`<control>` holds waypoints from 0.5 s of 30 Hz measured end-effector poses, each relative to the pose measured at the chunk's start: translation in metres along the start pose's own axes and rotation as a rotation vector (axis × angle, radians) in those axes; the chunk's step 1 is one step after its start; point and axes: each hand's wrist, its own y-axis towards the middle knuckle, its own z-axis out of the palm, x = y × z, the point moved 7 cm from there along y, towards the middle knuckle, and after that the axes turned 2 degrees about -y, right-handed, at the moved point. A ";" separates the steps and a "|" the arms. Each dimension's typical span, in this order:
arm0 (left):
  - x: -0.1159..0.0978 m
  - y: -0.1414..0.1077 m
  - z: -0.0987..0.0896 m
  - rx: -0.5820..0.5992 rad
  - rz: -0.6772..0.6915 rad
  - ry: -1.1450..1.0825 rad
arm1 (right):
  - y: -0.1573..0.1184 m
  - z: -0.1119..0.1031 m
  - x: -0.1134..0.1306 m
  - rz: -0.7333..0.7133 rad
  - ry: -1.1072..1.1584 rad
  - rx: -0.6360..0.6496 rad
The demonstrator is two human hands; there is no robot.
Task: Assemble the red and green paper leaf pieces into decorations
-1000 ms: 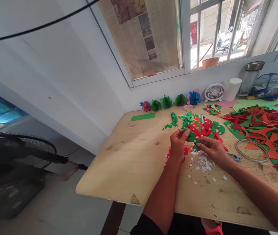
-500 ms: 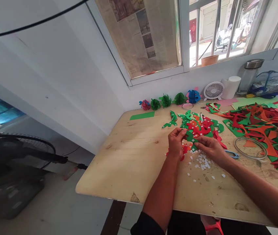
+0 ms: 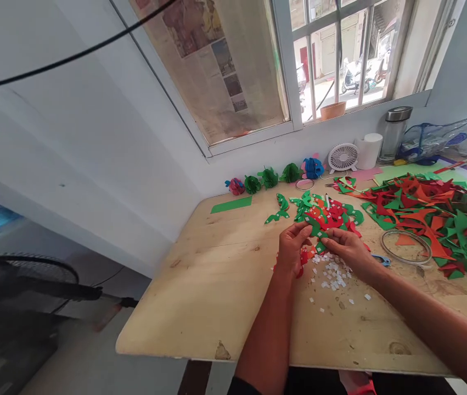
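Observation:
Between my two hands is a green paper cutout [image 3: 314, 226] dotted with small white squares. My left hand [image 3: 296, 242] pinches its left end between thumb and fingers. The fingertips of my right hand [image 3: 343, 246] are closed on its right side. Just beyond lies a pile of red and green cutouts [image 3: 339, 211], many with white squares on them. Red pieces [image 3: 304, 262] are partly hidden beside my left hand. Loose white squares [image 3: 334, 274] are scattered on the wooden table [image 3: 212, 285] below my hands.
Paper scraps [image 3: 434, 211] are heaped at the right, near a metal ring [image 3: 406, 247] and blue-handled scissors [image 3: 381, 260]. Along the wall stand paper ornaments [image 3: 269, 177], a small fan [image 3: 342, 158], a white roll [image 3: 369, 151] and a glass bottle [image 3: 395, 134]. A green strip [image 3: 231, 205] lies at the back left.
The head view has shifted, so the table and its contents appear further left. Both hands stay on the green cutout, with little visible change in their grip.

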 end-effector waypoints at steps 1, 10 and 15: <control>0.000 0.000 0.001 0.006 0.013 0.027 | 0.000 0.000 0.000 0.010 -0.003 -0.005; 0.008 0.004 -0.007 -0.144 0.084 0.116 | 0.002 0.004 -0.001 -0.103 -0.197 0.023; 0.007 0.005 -0.011 -0.187 0.105 0.176 | -0.001 -0.009 0.010 -0.271 -0.454 -0.136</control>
